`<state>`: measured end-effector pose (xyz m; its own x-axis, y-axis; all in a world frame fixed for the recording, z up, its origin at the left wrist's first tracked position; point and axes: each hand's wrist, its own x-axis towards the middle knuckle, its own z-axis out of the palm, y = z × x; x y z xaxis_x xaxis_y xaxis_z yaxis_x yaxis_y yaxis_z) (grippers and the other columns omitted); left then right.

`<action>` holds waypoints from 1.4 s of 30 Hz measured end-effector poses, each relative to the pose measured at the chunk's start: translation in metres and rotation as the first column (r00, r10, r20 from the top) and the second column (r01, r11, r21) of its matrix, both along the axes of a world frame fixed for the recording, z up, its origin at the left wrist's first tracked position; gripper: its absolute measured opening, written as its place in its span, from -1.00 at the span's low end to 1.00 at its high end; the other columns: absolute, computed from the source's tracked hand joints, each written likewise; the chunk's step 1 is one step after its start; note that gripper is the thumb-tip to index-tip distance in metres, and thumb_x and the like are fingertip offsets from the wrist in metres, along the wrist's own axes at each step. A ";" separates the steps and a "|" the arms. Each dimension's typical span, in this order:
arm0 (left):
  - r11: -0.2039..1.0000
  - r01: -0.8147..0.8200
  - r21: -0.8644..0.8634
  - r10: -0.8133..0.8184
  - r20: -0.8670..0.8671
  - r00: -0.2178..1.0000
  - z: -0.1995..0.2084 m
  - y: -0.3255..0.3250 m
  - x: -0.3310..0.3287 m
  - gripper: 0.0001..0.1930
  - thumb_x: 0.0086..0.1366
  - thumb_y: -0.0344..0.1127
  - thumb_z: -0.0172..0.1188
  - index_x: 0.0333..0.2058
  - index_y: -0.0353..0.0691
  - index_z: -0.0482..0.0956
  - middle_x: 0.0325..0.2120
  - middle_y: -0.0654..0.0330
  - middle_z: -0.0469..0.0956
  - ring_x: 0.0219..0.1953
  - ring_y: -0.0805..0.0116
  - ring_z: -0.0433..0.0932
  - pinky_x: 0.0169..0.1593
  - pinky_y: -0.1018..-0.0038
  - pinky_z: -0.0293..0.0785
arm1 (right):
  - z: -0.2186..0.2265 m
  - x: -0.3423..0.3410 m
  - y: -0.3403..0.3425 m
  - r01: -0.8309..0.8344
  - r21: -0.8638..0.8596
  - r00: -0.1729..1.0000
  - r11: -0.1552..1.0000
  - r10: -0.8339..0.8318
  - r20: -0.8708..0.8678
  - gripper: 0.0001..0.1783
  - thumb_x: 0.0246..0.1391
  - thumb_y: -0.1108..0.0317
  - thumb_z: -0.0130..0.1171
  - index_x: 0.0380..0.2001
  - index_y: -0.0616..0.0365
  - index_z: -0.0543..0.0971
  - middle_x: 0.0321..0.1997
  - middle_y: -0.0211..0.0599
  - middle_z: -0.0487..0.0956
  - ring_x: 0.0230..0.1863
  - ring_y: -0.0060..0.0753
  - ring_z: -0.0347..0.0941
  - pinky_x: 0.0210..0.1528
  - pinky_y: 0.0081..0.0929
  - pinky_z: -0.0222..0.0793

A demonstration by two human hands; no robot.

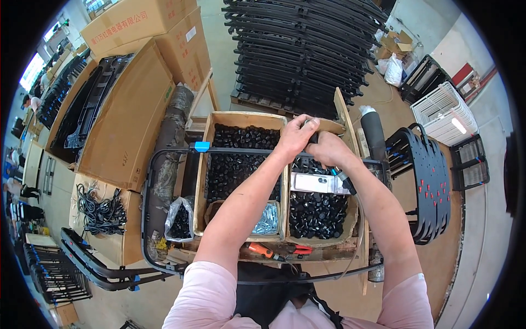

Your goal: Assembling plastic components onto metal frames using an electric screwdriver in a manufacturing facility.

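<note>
My right hand [332, 149] is wrapped round a dark power screwdriver [343, 179] with a blue ring; its rear end sticks out below the wrist. Close beside it, my left hand [298, 133] is closed at the screwdriver's front end, and what its fingers hold is hidden. Both hands are over the far part of the right wooden box [287, 216], beside the far bar of a black tubular frame [241, 151]. Black caps [318, 214] fill much of that box. A white phone [312, 182] lies across it, below my hands.
Black knobs [241, 178] and silver screws [267, 220] fill the left box. An orange-handled tool [260, 250] and red-handled pliers [298, 250] lie at the near edge. Cartons [126, 109] stand left, stacked black frames [301, 55] beyond, a black slatted panel [430, 186] right.
</note>
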<state>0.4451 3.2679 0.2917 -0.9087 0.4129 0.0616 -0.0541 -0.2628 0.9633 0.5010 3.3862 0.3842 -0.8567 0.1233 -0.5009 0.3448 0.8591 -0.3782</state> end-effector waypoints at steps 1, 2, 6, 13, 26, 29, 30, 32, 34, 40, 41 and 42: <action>1.000 -0.011 -0.012 0.011 -0.001 1.000 0.000 0.001 0.004 -0.61 0.47 -0.02 0.26 -0.08 -0.29 0.67 -0.26 0.23 0.65 -0.18 0.50 0.51 -0.05 0.44 0.50 | 0.000 0.001 0.001 -0.018 0.013 1.000 1.000 0.018 0.008 -0.52 0.13 0.09 0.16 -0.33 0.44 0.67 -0.58 -0.03 0.67 -0.42 -0.14 0.71 -0.16 -0.19 0.59; 1.000 -0.010 -0.009 0.010 -0.002 1.000 0.001 0.001 0.004 -0.61 0.47 -0.02 0.26 -0.08 -0.29 0.67 -0.26 0.23 0.65 -0.18 0.50 0.51 -0.05 0.44 0.50 | -0.001 0.003 0.001 -0.017 0.016 1.000 1.000 0.017 0.006 -0.52 0.13 0.09 0.16 -0.33 0.44 0.67 -0.58 -0.03 0.67 -0.42 -0.14 0.71 -0.16 -0.19 0.59; 0.998 0.060 -0.003 -0.060 0.025 0.998 0.002 -0.003 0.001 -0.71 0.52 -0.13 0.25 -0.03 -0.26 0.63 -0.18 0.32 0.61 -0.10 0.56 0.48 0.04 0.49 0.45 | -0.005 0.003 0.000 0.024 -0.021 0.998 0.999 -0.025 -0.056 -0.47 0.15 0.09 0.17 -0.22 0.51 0.64 -0.60 -0.09 0.66 -0.44 -0.15 0.71 -0.17 -0.19 0.58; 0.991 0.132 0.010 -0.132 0.126 0.983 -0.004 -0.009 0.003 -0.72 0.53 -0.14 0.24 -0.03 -0.25 0.63 -0.17 0.29 0.64 -0.09 0.52 0.52 0.06 0.49 0.46 | -0.018 0.005 0.000 0.055 -0.136 0.998 0.989 -0.058 -0.018 -0.60 0.10 0.16 0.18 -0.35 0.40 0.65 -0.61 -0.13 0.64 -0.57 -0.24 0.64 -0.36 -0.25 0.56; 0.975 0.220 -0.035 -0.215 0.115 0.970 -0.006 -0.011 -0.011 -0.57 0.45 0.06 0.30 -0.05 -0.24 0.67 -0.21 0.28 0.64 -0.13 0.50 0.52 0.01 0.46 0.47 | -0.035 -0.014 0.009 0.197 -0.266 0.980 0.944 -0.197 0.027 -0.93 -0.28 0.50 0.30 -0.60 0.23 0.61 -0.56 -0.29 0.60 -0.55 -0.44 0.46 -0.51 -0.38 0.32; 0.964 0.267 -0.012 -0.262 0.150 0.953 0.000 -0.012 -0.012 -0.63 0.47 0.01 0.29 -0.06 -0.19 0.66 -0.19 0.33 0.62 -0.10 0.53 0.49 0.08 0.47 0.42 | -0.029 -0.016 0.011 0.203 -0.271 0.979 0.941 -0.194 0.059 -0.90 -0.26 0.51 0.32 -0.54 0.27 0.63 -0.54 -0.25 0.62 -0.54 -0.42 0.49 -0.47 -0.41 0.37; 0.959 0.283 -0.002 -0.280 0.141 0.950 0.004 -0.013 -0.012 -0.64 0.47 0.01 0.29 -0.06 -0.19 0.66 -0.18 0.34 0.62 -0.10 0.54 0.48 0.08 0.47 0.41 | -0.027 -0.014 0.010 0.213 -0.270 0.977 0.939 -0.204 0.062 -0.90 -0.26 0.51 0.32 -0.54 0.27 0.63 -0.54 -0.25 0.62 -0.54 -0.42 0.49 -0.47 -0.41 0.37; 0.962 0.272 -0.002 -0.271 0.103 0.957 0.007 -0.013 -0.011 -0.66 0.48 -0.01 0.28 -0.07 -0.19 0.66 -0.19 0.34 0.61 -0.10 0.55 0.48 0.08 0.46 0.41 | -0.016 -0.011 0.005 0.202 -0.315 0.979 0.927 -0.199 0.044 -0.90 -0.23 0.52 0.31 -0.54 0.29 0.62 -0.52 -0.23 0.63 -0.53 -0.42 0.50 -0.46 -0.42 0.38; 0.960 0.279 -0.002 -0.277 0.129 0.952 0.008 -0.015 -0.009 -0.67 0.48 -0.04 0.28 -0.08 -0.20 0.67 -0.21 0.35 0.61 -0.12 0.56 0.48 0.05 0.48 0.43 | -0.022 -0.009 0.006 0.222 -0.356 0.974 0.908 -0.221 0.046 -0.90 -0.23 0.52 0.31 -0.54 0.31 0.62 -0.52 -0.23 0.63 -0.53 -0.42 0.51 -0.47 -0.43 0.38; 0.974 0.228 0.009 -0.228 0.059 0.972 0.027 -0.011 0.004 -0.69 0.48 -0.08 0.29 -0.14 -0.25 0.69 -0.27 0.35 0.62 -0.19 0.57 0.47 -0.06 0.51 0.44 | -0.005 0.007 0.005 0.214 -0.297 0.975 0.931 -0.223 0.006 -0.87 -0.28 0.50 0.29 -0.57 0.36 0.64 -0.52 -0.12 0.64 -0.54 -0.29 0.55 -0.47 -0.32 0.44; 0.980 0.200 0.014 -0.200 -0.012 0.980 0.033 -0.011 0.011 -0.69 0.48 -0.08 0.28 -0.16 -0.26 0.69 -0.29 0.36 0.61 -0.20 0.58 0.46 -0.08 0.51 0.44 | 0.001 0.015 0.005 0.178 -0.234 0.977 0.956 -0.201 -0.075 -0.84 -0.26 0.46 0.29 -0.56 0.38 0.63 -0.50 -0.10 0.65 -0.53 -0.29 0.55 -0.46 -0.32 0.44; 0.985 0.171 -0.031 -0.172 -0.025 0.985 0.038 -0.012 0.020 -0.68 0.49 -0.08 0.28 -0.17 -0.27 0.68 -0.30 0.36 0.61 -0.21 0.58 0.46 -0.07 0.50 0.44 | 0.007 0.026 0.005 0.147 -0.168 0.973 0.975 -0.173 -0.153 -0.80 -0.24 0.42 0.28 -0.55 0.40 0.63 -0.49 -0.09 0.65 -0.52 -0.29 0.56 -0.45 -0.32 0.44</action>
